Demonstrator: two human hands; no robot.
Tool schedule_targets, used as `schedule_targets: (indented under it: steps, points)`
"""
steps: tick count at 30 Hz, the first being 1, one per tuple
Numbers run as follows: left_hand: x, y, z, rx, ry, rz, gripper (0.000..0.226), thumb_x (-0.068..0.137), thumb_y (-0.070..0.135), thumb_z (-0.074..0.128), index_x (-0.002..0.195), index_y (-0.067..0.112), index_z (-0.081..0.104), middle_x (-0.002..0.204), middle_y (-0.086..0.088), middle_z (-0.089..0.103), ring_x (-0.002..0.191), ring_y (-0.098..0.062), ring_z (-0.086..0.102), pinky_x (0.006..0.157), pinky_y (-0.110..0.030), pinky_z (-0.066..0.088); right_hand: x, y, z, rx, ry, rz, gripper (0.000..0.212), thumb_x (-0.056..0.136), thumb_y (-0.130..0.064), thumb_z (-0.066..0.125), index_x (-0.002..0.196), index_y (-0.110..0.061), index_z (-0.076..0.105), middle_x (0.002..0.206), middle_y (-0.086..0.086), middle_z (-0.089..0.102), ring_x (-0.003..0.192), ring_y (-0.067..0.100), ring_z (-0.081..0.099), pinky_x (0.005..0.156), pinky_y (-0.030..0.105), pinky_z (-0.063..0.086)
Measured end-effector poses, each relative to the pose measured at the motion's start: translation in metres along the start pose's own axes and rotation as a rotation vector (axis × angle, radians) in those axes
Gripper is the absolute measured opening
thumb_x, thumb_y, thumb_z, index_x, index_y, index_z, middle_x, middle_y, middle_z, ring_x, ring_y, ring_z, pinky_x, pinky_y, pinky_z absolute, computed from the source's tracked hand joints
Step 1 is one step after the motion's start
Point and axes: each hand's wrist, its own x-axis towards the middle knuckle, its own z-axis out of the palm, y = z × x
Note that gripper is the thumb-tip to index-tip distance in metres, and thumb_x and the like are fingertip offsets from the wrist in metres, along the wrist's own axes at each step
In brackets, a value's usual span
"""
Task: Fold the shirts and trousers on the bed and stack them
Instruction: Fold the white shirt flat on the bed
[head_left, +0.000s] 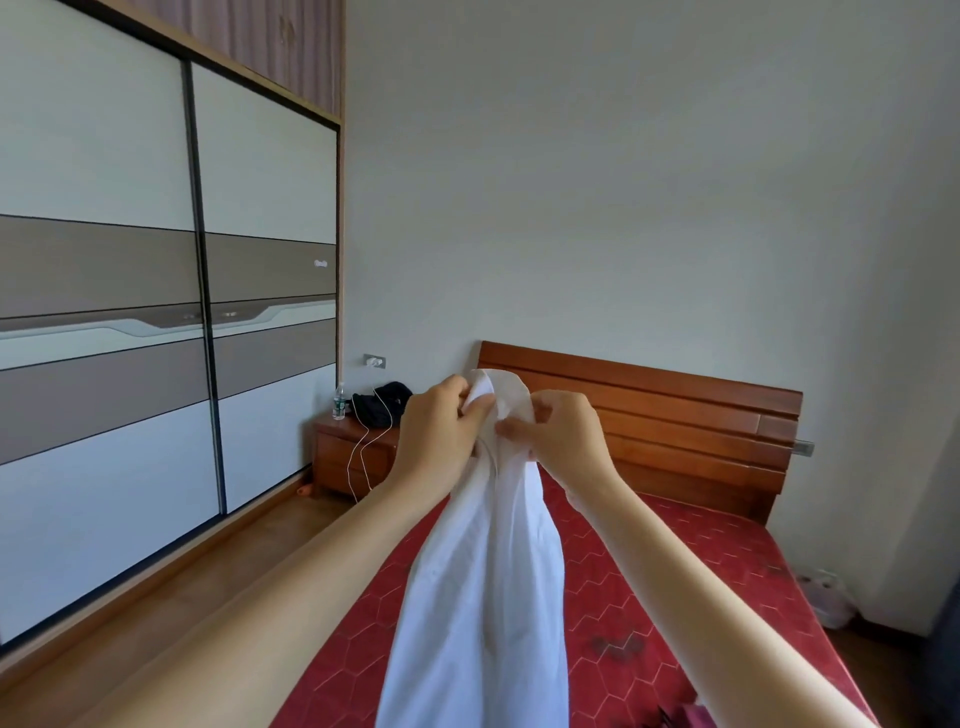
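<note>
Hands raised over red bed (675, 597): left hand (439, 434) and right hand (558, 441) fingers both pinching top of hanging white garment (483, 597).

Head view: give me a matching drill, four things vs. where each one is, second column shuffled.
Things:
1. white garment
2. water bottle
3. black bag
4. wall socket

Places:
A. lying on the nightstand, next to the bottle
B. on the wall above the nightstand
C. held up over the red mattress by the left hand and right hand
D. standing upright at the nightstand's wardrobe-side edge

Pairs: 1-C, 2-D, 3-A, 4-B
</note>
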Motion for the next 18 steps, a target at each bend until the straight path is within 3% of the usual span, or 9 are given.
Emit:
schedule_targets:
  steps: [2, 6, 9, 11, 13, 16, 18]
  points:
    - [-0.002, 0.001, -0.002, -0.008, -0.008, 0.003, 0.039, 0.097, 0.024, 0.055, 0.068, 0.001, 0.046, 0.062, -0.017, 0.055, 0.063, -0.036, 0.055, 0.053, -0.033, 0.034, -0.004, -0.003, -0.001, 0.147, -0.038, 0.016, 0.009, 0.076, -0.005, 0.072, 0.082, 0.001, 0.07, 0.08, 0.017, 0.071, 0.076, 0.031, 0.07, 0.075, 0.047, 0.059]
    - [-0.005, 0.002, -0.005, -0.029, -0.046, 0.006, 0.039, 0.1, 0.023, 0.051, 0.07, -0.003, 0.052, 0.065, -0.017, 0.059, 0.064, -0.036, 0.058, 0.055, -0.038, 0.04, -0.01, -0.007, 0.0, 0.267, -0.062, 0.028, 0.006, 0.075, -0.002, 0.076, 0.08, -0.004, 0.074, 0.075, 0.011, 0.074, 0.074, 0.024, 0.073, 0.075, 0.043, 0.06]
    - [-0.007, 0.008, -0.001, -0.097, -0.109, -0.048, 0.044, 0.101, 0.03, 0.048, 0.062, 0.01, 0.049, 0.057, -0.004, 0.054, 0.056, -0.02, 0.052, 0.052, -0.023, 0.035, -0.011, -0.009, 0.003, 0.253, 0.034, -0.008, 0.007, 0.076, -0.008, 0.078, 0.075, -0.003, 0.073, 0.07, 0.01, 0.072, 0.071, 0.026, 0.072, 0.072, 0.044, 0.06]
    - [-0.005, 0.008, 0.0, -0.296, -0.188, -0.177, 0.046, 0.098, 0.044, 0.048, 0.074, 0.007, 0.062, 0.071, -0.011, 0.066, 0.071, -0.024, 0.064, 0.066, -0.032, 0.048, -0.013, -0.009, 0.007, 0.247, 0.027, -0.04, 0.013, 0.082, -0.016, 0.074, 0.074, -0.007, 0.074, 0.07, 0.008, 0.072, 0.073, 0.026, 0.072, 0.074, 0.047, 0.059]
    - [-0.005, 0.005, -0.002, -0.54, -0.243, -0.332, 0.047, 0.087, 0.051, 0.061, 0.088, 0.005, 0.068, 0.089, -0.019, 0.071, 0.088, -0.031, 0.069, 0.08, -0.04, 0.054, -0.014, -0.006, 0.01, 0.18, -0.048, -0.063, 0.02, 0.09, -0.02, 0.063, 0.076, -0.009, 0.073, 0.077, 0.011, 0.071, 0.082, 0.032, 0.069, 0.078, 0.047, 0.058]
    - [-0.007, -0.007, -0.005, -0.728, -0.217, -0.455, 0.03, 0.082, 0.034, 0.073, 0.092, 0.006, 0.073, 0.095, -0.021, 0.071, 0.086, -0.029, 0.071, 0.072, -0.034, 0.057, -0.015, 0.0, 0.006, -0.061, -0.237, -0.114, 0.027, 0.092, -0.004, 0.048, 0.095, -0.013, 0.074, 0.096, 0.001, 0.065, 0.094, 0.022, 0.062, 0.075, 0.024, 0.049]
    - [-0.01, -0.015, -0.007, -0.757, -0.225, -0.478, 0.018, 0.084, 0.023, 0.073, 0.093, 0.008, 0.075, 0.097, -0.021, 0.071, 0.087, -0.03, 0.07, 0.072, -0.033, 0.054, -0.014, 0.003, -0.008, -0.098, -0.33, -0.138, 0.047, 0.086, 0.007, 0.043, 0.103, -0.025, 0.074, 0.102, -0.007, 0.062, 0.095, 0.009, 0.059, 0.084, 0.021, 0.047]
